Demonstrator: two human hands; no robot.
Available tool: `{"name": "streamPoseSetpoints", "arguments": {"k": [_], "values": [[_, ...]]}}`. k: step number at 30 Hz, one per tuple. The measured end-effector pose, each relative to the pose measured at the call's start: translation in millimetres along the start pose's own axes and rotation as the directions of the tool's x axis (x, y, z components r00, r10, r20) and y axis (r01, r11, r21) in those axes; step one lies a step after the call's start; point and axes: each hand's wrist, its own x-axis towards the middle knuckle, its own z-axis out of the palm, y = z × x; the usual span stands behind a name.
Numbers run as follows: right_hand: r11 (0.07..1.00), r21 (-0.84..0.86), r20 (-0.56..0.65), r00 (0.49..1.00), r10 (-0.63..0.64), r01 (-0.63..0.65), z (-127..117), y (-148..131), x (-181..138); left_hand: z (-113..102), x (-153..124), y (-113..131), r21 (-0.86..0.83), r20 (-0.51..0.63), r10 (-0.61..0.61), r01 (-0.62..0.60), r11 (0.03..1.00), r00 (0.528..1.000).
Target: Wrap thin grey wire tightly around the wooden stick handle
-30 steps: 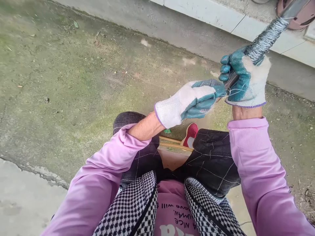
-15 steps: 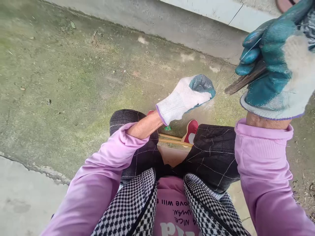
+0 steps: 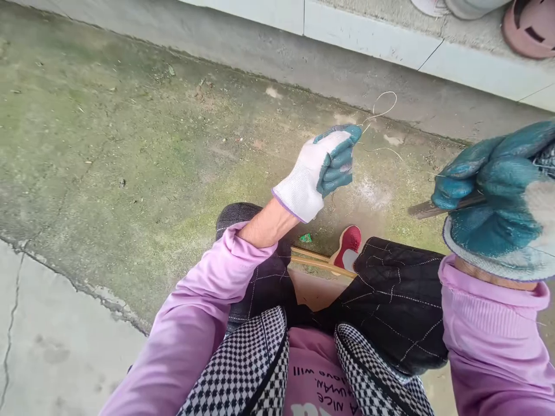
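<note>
My left hand, in a white glove with a teal palm, is closed in a pinch on a thin pale thread that curls up and trails right toward my other hand. My right hand, in a matching glove, is wrapped round a dark stick; only the stick's flat tip pokes out to the left, the rest runs off the frame's right edge. The two hands are held apart above my knees.
I sit low over mossy concrete ground. My dark quilted knees and a red shoe are below the hands, with wooden slats between them. A pale concrete step runs along the back, bearing a pink slipper.
My hands were joined at the stick's end; they have drawn apart. The left hand pulled the thread out to the left, and the right hand with the stick swung right and down.
</note>
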Motion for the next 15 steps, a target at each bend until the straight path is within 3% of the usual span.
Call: {"name": "streamPoseSetpoints", "arguments": {"k": [4,7,10,15], "values": [[1.0,0.016,0.092,0.996,-0.015,0.013,-9.2,25.6,19.9,-6.7,-7.4,15.2,-0.181,0.119,-0.003,0.024,0.983,0.993],[0.991,0.005,-0.015,0.991,0.136,-0.136,-14.5,41.9,37.9,-7.9,-15.3,15.2,-0.254,0.195,-0.006,0.057,0.966,0.981],[0.968,0.046,-0.114,0.961,0.25,-0.247,-19.7,51.6,51.7,-8.3,-17.5,9.3,-0.205,0.183,-0.075,0.113,0.972,0.98],[0.986,0.015,-0.094,0.981,0.168,-0.167,-24.9,53.3,59.8,-11.3,-10.0,6.0,-0.006,0.08,-0.033,0.033,0.999,0.996]]}}
